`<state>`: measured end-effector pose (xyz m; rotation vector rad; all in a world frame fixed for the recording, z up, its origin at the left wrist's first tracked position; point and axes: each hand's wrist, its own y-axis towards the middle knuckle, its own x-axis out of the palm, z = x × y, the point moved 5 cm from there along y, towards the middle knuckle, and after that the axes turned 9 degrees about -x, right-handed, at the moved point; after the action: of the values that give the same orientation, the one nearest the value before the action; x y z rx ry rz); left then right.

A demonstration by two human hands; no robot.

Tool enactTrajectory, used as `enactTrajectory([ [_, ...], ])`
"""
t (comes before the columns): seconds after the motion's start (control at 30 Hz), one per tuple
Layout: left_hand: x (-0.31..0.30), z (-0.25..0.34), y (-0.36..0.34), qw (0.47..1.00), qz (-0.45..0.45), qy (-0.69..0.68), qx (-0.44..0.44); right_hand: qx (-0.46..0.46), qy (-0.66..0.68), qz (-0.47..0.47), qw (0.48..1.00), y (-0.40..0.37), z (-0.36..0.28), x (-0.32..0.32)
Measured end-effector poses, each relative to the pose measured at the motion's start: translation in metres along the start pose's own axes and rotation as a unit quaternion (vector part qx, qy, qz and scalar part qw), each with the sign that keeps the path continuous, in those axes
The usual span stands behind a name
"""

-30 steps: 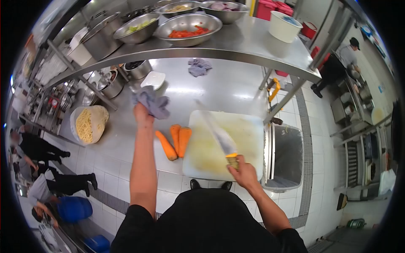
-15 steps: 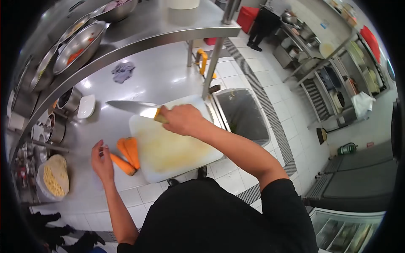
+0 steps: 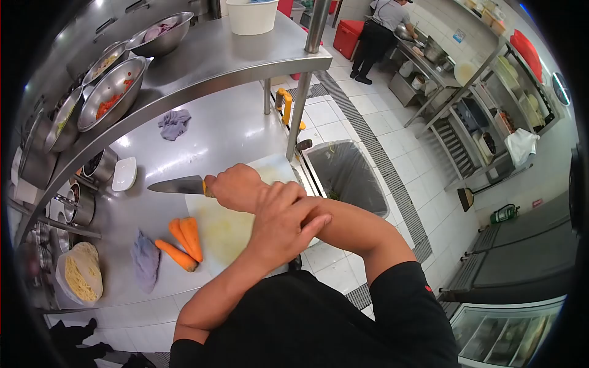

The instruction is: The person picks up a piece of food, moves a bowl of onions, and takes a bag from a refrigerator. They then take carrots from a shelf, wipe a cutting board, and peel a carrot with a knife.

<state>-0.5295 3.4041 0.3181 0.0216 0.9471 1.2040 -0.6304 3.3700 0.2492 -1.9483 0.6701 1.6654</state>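
Observation:
My right hand (image 3: 236,187) grips the yellow handle of a large knife (image 3: 175,185), whose blade points left, above the counter beside the white cutting board (image 3: 224,233). My left hand (image 3: 283,222) reaches across and rests on my right forearm, fingers apart, holding nothing. Three peeled carrots (image 3: 184,239) lie against the board's left edge. A grey cloth (image 3: 146,267) lies on the steel counter to the left of the carrots.
A lined waste bin (image 3: 346,178) stands right of the counter. Steel bowls (image 3: 110,92) and a white tub (image 3: 251,15) sit on the upper shelf. Another cloth (image 3: 173,122), a white dish (image 3: 124,173) and bagged noodles (image 3: 80,276) are on the counter. A person (image 3: 380,27) works far back.
My left hand has let go of the grey cloth, which now lies on the counter, and has crossed onto my right forearm. The knife has swung to point left.

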Motion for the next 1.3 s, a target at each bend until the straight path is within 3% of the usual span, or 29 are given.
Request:
enactTrajectory([
  [0.1, 0.02, 0.002, -0.001, 0.995, -0.028, -0.095, -0.03, -0.011, 0.004, 0.012, 1.0, -0.001, 0.012, 0.019],
  [0.17, 0.015, 0.002, -0.007, 0.996, -0.029, -0.081, -0.021, -0.006, 0.009, 0.02, 1.0, 0.0, 0.023, 0.03],
  [0.27, 0.013, -0.028, -0.032, 0.992, -0.03, -0.097, -0.076, 0.041, 0.012, 0.043, 0.998, -0.014, 0.05, 0.043],
  [0.3, 0.01, -0.05, -0.046, 0.987, -0.03, -0.088, -0.13, 0.048, 0.032, 0.053, 0.997, -0.021, 0.059, 0.046],
  [0.33, 0.002, -0.074, -0.064, 0.979, -0.026, -0.073, -0.19, 0.092, 0.083, 0.004, 0.992, -0.034, 0.067, 0.046],
  [0.37, -0.008, -0.098, -0.084, 0.976, -0.011, -0.053, -0.211, 0.086, 0.088, 0.015, 0.992, -0.047, 0.073, 0.057],
  [0.4, -0.013, -0.131, -0.11, 0.953, -0.032, -0.028, -0.301, 0.131, 0.143, 0.049, 0.98, -0.066, 0.077, 0.063],
  [0.43, -0.019, -0.16, -0.138, 0.92, -0.051, -0.008, -0.388, 0.188, 0.216, -0.023, 0.958, -0.081, 0.074, 0.062],
  [0.47, -0.027, -0.181, -0.164, 0.913, -0.035, 0.003, -0.406, 0.187, 0.218, 0.028, 0.958, -0.099, 0.083, 0.093],
  [0.5, -0.039, -0.203, -0.194, 0.882, 0.035, 0.005, -0.471, 0.188, 0.212, 0.086, 0.955, -0.115, 0.093, 0.126],
  [0.53, -0.051, -0.218, -0.217, 0.844, 0.104, 0.007, -0.527, 0.238, 0.234, 0.082, 0.939, -0.13, 0.09, 0.132],
  [0.57, -0.057, -0.225, -0.226, 0.838, 0.111, 0.013, -0.534, 0.292, 0.254, 0.077, 0.919, -0.144, 0.085, 0.135],
  [0.63, -0.076, -0.224, -0.236, 0.84, 0.254, 0.117, -0.464, 0.336, 0.287, 0.092, 0.892, -0.164, 0.074, 0.154],
  [0.7, -0.073, -0.243, -0.236, 0.834, 0.234, 0.176, -0.467, 0.351, 0.337, 0.081, 0.87, -0.175, 0.061, 0.168],
  [0.77, -0.064, -0.249, -0.225, 0.822, 0.233, 0.317, -0.412, 0.369, 0.382, 0.074, 0.844, -0.183, 0.049, 0.178],
  [0.83, -0.054, -0.267, -0.216, 0.815, 0.202, 0.329, -0.432, 0.347, 0.396, 0.183, 0.83, -0.185, 0.038, 0.179],
  [0.9, -0.047, -0.278, -0.211, 0.808, 0.167, 0.34, -0.451, 0.356, 0.4, 0.173, 0.826, -0.19, 0.032, 0.189],
  [0.97, -0.045, -0.283, -0.205, 0.824, 0.168, 0.305, -0.447, 0.34, 0.38, 0.234, 0.828, -0.19, 0.022, 0.177],
  [1.0, -0.044, -0.279, -0.199, 0.829, 0.162, 0.3, -0.443, 0.347, 0.363, 0.206, 0.84, -0.193, 0.018, 0.172],
  [1.07, -0.024, -0.265, -0.177, 0.911, 0.081, 0.213, -0.344, 0.334, 0.349, 0.228, 0.845, -0.202, 0.009, 0.171],
  [1.1, -0.014, -0.258, -0.168, 0.915, 0.075, 0.202, -0.34, 0.31, 0.341, 0.246, 0.853, -0.207, 0.003, 0.169],
  [1.17, 0.023, -0.239, -0.144, 0.958, -0.042, 0.114, -0.258, 0.321, 0.327, 0.213, 0.863, -0.213, -0.007, 0.165],
  [1.23, 0.045, -0.233, -0.132, 0.962, -0.082, 0.103, -0.237, 0.354, 0.301, 0.121, 0.877, -0.217, -0.012, 0.154],
  [1.3, 0.066, -0.235, -0.127, 0.957, -0.15, 0.119, -0.218, 0.347, 0.278, 0.12, 0.888, -0.223, -0.021, 0.148],
])
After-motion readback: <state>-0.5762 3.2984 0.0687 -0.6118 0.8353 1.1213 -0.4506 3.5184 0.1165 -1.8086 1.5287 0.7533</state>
